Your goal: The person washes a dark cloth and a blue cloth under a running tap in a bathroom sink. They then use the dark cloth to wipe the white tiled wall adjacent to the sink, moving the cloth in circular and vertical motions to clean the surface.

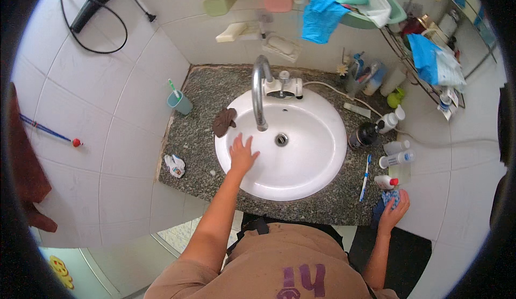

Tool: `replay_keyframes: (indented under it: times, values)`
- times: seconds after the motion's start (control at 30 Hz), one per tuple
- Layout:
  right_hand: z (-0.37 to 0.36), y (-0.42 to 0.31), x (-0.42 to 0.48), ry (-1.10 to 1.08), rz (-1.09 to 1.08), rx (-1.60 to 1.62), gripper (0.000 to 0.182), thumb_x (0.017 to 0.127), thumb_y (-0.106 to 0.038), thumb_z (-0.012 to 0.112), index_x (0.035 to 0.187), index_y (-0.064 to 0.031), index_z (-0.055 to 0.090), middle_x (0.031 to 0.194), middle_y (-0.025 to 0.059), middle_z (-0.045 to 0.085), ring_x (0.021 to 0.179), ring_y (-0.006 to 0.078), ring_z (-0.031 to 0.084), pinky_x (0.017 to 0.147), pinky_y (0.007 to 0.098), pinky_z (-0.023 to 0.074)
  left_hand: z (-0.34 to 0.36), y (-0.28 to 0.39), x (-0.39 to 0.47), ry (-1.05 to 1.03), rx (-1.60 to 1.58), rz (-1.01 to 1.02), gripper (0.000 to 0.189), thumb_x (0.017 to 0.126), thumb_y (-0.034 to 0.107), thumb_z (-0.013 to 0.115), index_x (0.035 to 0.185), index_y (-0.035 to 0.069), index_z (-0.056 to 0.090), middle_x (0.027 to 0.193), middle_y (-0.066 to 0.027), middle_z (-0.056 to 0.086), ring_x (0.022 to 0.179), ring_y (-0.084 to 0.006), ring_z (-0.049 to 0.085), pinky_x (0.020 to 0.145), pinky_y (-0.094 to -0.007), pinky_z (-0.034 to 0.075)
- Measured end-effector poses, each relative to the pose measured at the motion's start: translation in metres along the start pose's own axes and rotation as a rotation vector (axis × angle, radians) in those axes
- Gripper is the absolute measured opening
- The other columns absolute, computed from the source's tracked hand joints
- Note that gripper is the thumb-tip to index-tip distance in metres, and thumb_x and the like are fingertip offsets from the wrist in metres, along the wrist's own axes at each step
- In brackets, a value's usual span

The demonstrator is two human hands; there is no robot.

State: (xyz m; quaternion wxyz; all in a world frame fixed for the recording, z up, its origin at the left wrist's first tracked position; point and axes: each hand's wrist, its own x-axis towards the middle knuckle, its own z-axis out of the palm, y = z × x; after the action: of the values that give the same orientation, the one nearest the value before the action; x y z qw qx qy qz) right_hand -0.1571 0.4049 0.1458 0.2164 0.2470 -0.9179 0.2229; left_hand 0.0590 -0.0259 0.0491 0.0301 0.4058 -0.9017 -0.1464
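My left hand (243, 154) hovers over the left part of a white oval sink basin (306, 170), fingers spread and holding nothing. Above the basin curves a chrome faucet (258, 93). A crumpled brown cloth (224, 122) lies on the basin's left rim, just beyond my left fingertips. At the counter's right front corner, my right hand (394, 214) has its fingers around a blue-and-white patterned item (390, 198), perhaps a sponge or folded cloth. Beside it is a dark blue cloth (377, 211). A white bottle with a red cap (385, 182) lies just behind that hand.
A blue-and-white toothbrush (365, 178), a dark pump bottle (363, 135) and several other bottles line the counter's right side. On the left are a blue cup (180, 102) with a toothbrush and a crumpled wrapper (175, 166). A green basin (391, 6) sits on the wire rack above.
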Motion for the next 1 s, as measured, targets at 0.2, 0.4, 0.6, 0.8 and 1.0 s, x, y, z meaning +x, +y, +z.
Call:
replay_keyframes:
  times: [0.2, 0.4, 0.6, 0.8, 1.0]
  values:
    - [0.016, -0.039, 0.021, -0.125, -0.191, 0.139, 0.027, 0.078, -0.002, 0.049, 0.105, 0.0005, 0.048, 0.105, 0.0161, 0.049, 0.099, 0.0320, 0.045, 0.087, 0.0408, 0.0327, -0.023, -0.039, 0.043, 0.324, 0.060, -0.197, 0.073, 0.066, 0.021, 0.067, 0.128, 0.018, 0.029, 0.132, -0.0161, 0.021, 0.117, -0.0383, 0.027, 0.092, -0.0509, 0.027]
    - [0.026, -0.062, 0.042, -0.188, -0.184, 0.316, 0.021, 0.076, 0.003, 0.047, 0.097, 0.0006, 0.049, 0.097, 0.0149, 0.050, 0.091, 0.0279, 0.048, 0.081, 0.0345, 0.0379, -0.023, -0.070, 0.065, 0.205, -0.071, -0.344, 0.053, 0.072, 0.006, 0.057, 0.120, 0.015, 0.037, 0.116, -0.0150, 0.042, 0.094, -0.0340, 0.049, 0.081, -0.0406, 0.041]
    - [0.040, -0.124, 0.035, -0.441, -0.141, 0.588, 0.013, 0.077, 0.000, 0.050, 0.089, 0.0000, 0.053, 0.089, 0.0115, 0.054, 0.078, 0.0199, 0.053, 0.067, 0.0280, 0.0434, -0.040, -0.060, 0.049, 0.479, -1.100, -0.359, 0.038, 0.078, 0.004, 0.049, 0.114, 0.008, 0.039, 0.101, -0.0078, 0.050, 0.086, -0.0191, 0.051, 0.074, -0.0289, 0.043]
    - [0.066, -0.205, 0.027, -0.998, -0.013, 0.954, 0.021, 0.081, -0.008, 0.051, 0.101, -0.0040, 0.052, 0.099, 0.0103, 0.055, 0.087, 0.0173, 0.055, 0.075, 0.0284, 0.0446, -0.104, 0.021, -0.016, 0.254, -1.531, -0.210, 0.033, 0.079, 0.002, 0.049, 0.111, 0.005, 0.041, 0.103, -0.0043, 0.048, 0.097, -0.0136, 0.045, 0.081, -0.0253, 0.038]
    - [0.095, -0.270, 0.023, -1.235, 0.787, 1.714, 0.036, 0.084, -0.016, 0.049, 0.118, -0.0089, 0.039, 0.112, 0.0087, 0.048, 0.098, 0.0175, 0.048, 0.079, 0.0319, 0.0426, -0.139, 0.054, -0.066, -0.187, -1.410, 0.020, 0.033, 0.079, 0.005, 0.050, 0.112, 0.005, 0.044, 0.103, -0.0011, 0.049, 0.095, -0.0111, 0.046, 0.080, -0.0248, 0.038]
